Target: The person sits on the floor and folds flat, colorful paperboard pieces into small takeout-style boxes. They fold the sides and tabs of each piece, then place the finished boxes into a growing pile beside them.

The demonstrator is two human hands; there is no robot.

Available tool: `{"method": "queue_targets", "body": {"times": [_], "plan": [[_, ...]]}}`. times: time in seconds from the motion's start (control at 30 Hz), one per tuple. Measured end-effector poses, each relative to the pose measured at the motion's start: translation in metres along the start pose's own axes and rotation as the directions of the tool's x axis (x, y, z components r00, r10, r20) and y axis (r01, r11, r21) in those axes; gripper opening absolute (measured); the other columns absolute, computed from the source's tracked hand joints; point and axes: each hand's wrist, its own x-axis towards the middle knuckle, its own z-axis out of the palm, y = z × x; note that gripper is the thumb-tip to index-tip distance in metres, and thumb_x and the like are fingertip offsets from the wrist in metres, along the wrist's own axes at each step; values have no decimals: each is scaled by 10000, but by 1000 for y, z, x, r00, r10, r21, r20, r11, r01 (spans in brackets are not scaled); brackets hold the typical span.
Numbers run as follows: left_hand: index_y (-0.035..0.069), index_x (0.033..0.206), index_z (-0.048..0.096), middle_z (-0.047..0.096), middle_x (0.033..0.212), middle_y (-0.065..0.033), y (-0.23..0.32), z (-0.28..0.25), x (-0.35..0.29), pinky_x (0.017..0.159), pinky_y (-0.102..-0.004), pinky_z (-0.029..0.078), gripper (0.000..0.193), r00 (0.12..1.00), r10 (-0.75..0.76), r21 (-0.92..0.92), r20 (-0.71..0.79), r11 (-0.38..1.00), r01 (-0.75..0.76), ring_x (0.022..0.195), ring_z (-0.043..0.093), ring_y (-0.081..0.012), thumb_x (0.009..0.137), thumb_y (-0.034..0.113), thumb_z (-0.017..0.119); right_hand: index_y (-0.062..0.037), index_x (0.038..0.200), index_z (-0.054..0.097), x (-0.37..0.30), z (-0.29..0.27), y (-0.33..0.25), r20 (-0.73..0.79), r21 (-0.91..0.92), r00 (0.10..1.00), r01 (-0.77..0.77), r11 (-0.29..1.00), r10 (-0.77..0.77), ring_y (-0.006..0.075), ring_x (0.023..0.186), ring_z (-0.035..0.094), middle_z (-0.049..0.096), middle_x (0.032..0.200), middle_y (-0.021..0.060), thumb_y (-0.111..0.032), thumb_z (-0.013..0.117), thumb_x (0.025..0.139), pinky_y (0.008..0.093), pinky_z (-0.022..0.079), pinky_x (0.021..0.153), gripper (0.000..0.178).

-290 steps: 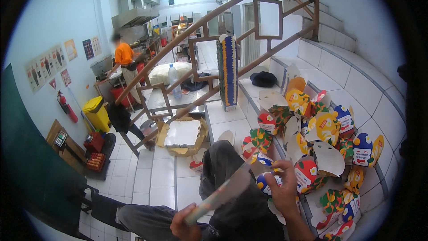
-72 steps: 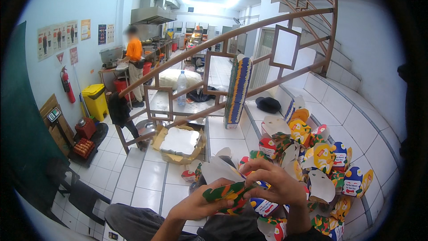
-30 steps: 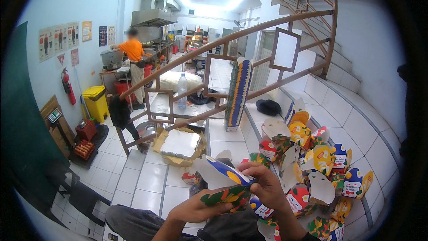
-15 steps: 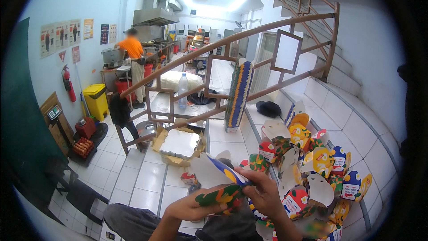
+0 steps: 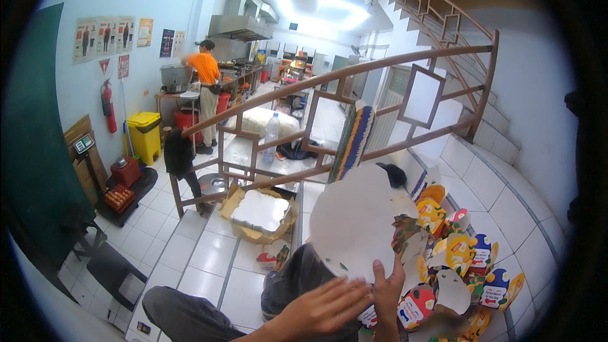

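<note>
A paper food carton (image 5: 353,223) stands upright before me, its plain white inner side toward me. My right hand (image 5: 387,294) grips its lower right edge, thumb up along the border. Against the bottom edge lies my left hand (image 5: 329,307), fingers stretched out and flat. To the right, many folded cartons (image 5: 451,250) in yellow, red, blue and green are heaped on the steps. Behind the raised carton, a tall stack of flat cartons (image 5: 355,142) leans at the railing, its lower end hidden.
An opened cardboard box (image 5: 261,212) with white sheets sits on the step ahead. A brown metal railing (image 5: 291,96) crosses the view, with a plastic bottle (image 5: 271,136) beyond it. A person in an orange shirt (image 5: 204,68) stands at the kitchen counter. Egg trays (image 5: 119,198) are at left.
The carton has gone from a folded, tilted position to upright, white side toward me. My left hand has moved from gripping it to lying flat at its base. The view has shifted slightly.
</note>
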Motion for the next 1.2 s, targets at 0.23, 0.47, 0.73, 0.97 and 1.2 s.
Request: {"method": "queue_targets", "body": {"times": [0.23,0.47,0.73,0.97,1.2], "plan": [[52,1400,380,369,1439,-219,-25,-43,-1,1068,-440,373,701,835,-429,-213,-346,902,375,1331,387,-343,833,276,726,38,1342,411,-15,6,20,128,566,960,-277,776,250,239,1125,544,543,1229,152,-29,629,856,347,454,954,537],[156,1441,380,351,1447,-221,-28,-55,-4,1063,-447,385,822,925,-380,-614,7,729,304,1337,370,-354,749,237,815,20,1371,357,-1,27,-7,299,446,950,-224,866,92,246,1187,510,510,1289,170,-188,655,896,341,411,982,599],[241,1385,487,407,1417,-173,-28,-38,7,1091,-520,308,731,972,-229,69,52,972,226,1317,391,-372,733,295,814,29,1235,545,-20,-19,-73,365,324,930,-86,942,-41,201,1087,593,621,1182,133,-211,742,837,327,464,930,505],[230,1321,563,429,1410,-138,-19,-18,8,1065,-533,321,601,967,-249,-264,-47,937,228,1323,388,-361,759,280,773,25,1117,636,-24,-20,-68,562,15,819,-147,989,114,152,924,656,687,1048,126,-131,724,844,280,523,786,327],[241,1257,608,438,1409,-103,-19,-11,10,1079,-553,298,525,978,-202,-4,-56,979,202,1342,372,-353,760,278,772,23,1080,626,-22,-23,-61,616,-10,787,0,1000,6,215,883,674,679,990,149,-110,712,830,313,531,780,296]]}}
